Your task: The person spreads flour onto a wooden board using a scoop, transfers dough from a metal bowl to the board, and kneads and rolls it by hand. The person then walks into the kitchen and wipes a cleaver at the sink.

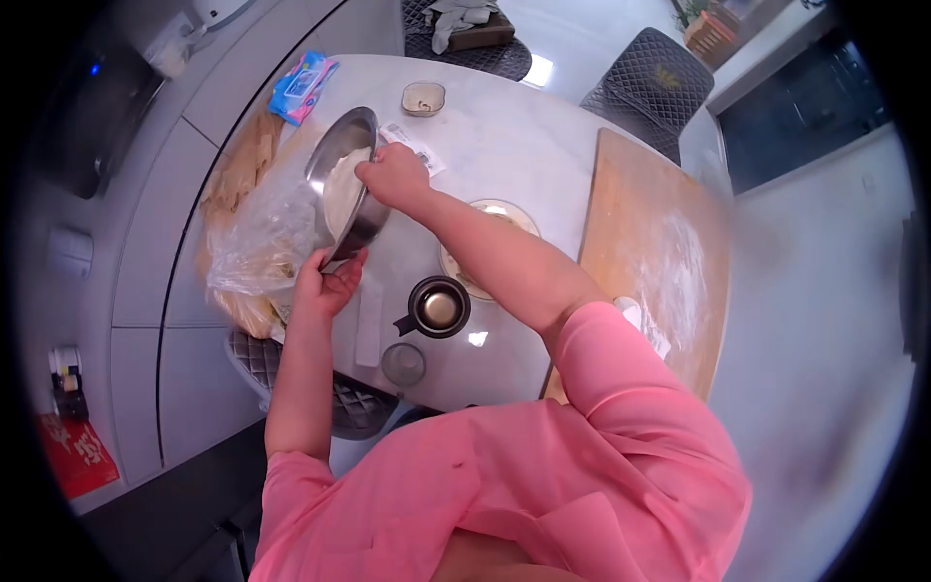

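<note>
A steel bowl (367, 221) is tilted on its side above the left part of the table, with pale dough (342, 192) inside it. My left hand (333, 283) holds the bowl's lower edge, fingers curled under it. At the upper rim, my right hand (396, 177) grips the bowl, its thumb near the dough. A clear plastic bag (264, 233) lies just left of the bowl. Below and to the right stand a dark pot (439, 307) and a clear glass (403, 364). My right forearm partly covers a plate (514, 211).
A floured wooden board (630, 209) lies on the table's right side. Near the far edge are a small dish (423, 98) and a blue and pink packet (303, 87). Quilted chairs (652, 82) stand beyond the table (524, 126).
</note>
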